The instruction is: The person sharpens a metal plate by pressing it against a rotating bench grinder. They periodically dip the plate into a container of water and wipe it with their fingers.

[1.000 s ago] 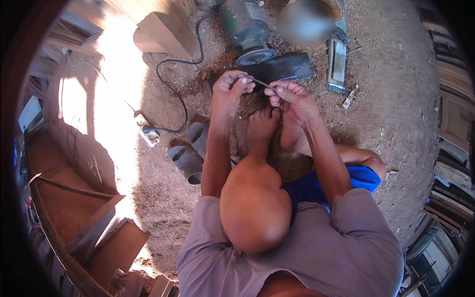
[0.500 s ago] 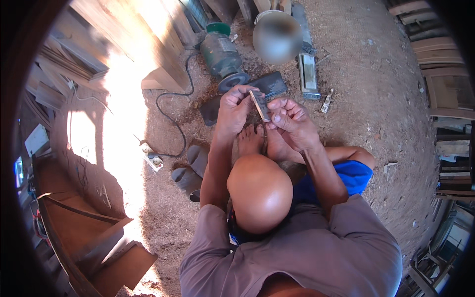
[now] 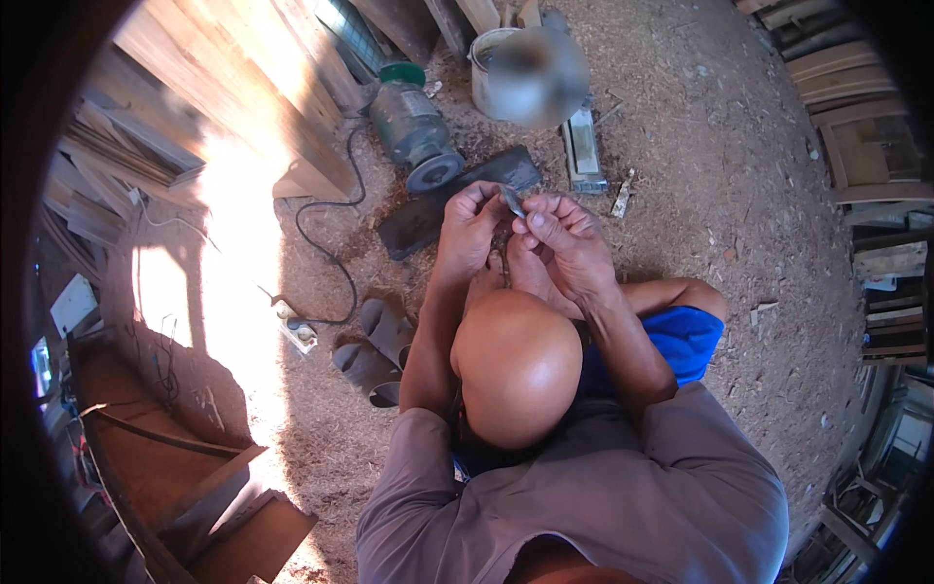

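Observation:
Both my hands come together above my bare feet, in front of my raised knee. Between them is a small, flat, grey metal blade (image 3: 513, 201), tilted and seen almost edge-on. My left hand (image 3: 467, 226) pinches its far left end between thumb and fingers. At the near right end, my right hand (image 3: 572, 243) grips it, fingers curled and thumb pressed in. Just beyond the left hand lies a long dark block (image 3: 409, 226) on the ground. A green bench grinder (image 3: 411, 125) with a round wheel sits behind that block.
A pale bucket (image 3: 481, 78) stands at the back, partly blurred. Beside it lies a sharpening stone in a holder (image 3: 583, 158). A black cord (image 3: 336, 255) runs to a socket block (image 3: 295, 326). Grey boots (image 3: 368, 365) stand left of my knee. Planks (image 3: 219, 88) lean at the left.
The blade has turned from showing its broad face to nearly edge-on. My hands have lowered slightly toward me, and the view has shifted a little.

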Available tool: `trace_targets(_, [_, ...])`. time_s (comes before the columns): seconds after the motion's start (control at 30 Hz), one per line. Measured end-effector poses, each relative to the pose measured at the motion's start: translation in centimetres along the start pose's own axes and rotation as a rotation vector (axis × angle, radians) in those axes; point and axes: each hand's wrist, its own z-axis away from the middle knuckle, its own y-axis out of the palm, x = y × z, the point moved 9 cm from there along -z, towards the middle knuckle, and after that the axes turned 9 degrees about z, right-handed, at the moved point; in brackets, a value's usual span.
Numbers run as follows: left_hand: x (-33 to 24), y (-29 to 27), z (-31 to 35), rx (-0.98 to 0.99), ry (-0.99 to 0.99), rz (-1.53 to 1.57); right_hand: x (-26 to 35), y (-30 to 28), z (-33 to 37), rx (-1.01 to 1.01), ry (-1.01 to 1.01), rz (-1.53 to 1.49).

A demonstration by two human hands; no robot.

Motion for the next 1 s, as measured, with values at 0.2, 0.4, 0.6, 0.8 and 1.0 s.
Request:
trace_targets(0.2, [-0.1,-0.2,0.3,-0.024,-0.013,-0.02,-0.6,-0.2,-0.1,-0.03,0.025,-0.011])
trace_targets(0.4, [0.3,-0.5,0.5,-0.023,-0.048,-0.05,-0.8,-0.1,-0.1,-0.025,0.015,-0.021])
trace_targets(0.6, [0.0,-0.5,0.6,-0.023,-0.045,-0.073,-0.7,0.3,-0.1,-0.024,0.019,-0.008])
trace_targets(0.8, [-0.3,-0.4,0.5,-0.022,-0.032,-0.014,-0.6,0.4,-0.3,-0.001,0.019,-0.032])
trace_targets(1.0, [-1.0,-0.8,0.4,-0.057,-0.026,-0.142,-0.9,0.1,-0.3,-0.037,0.128,-0.039])
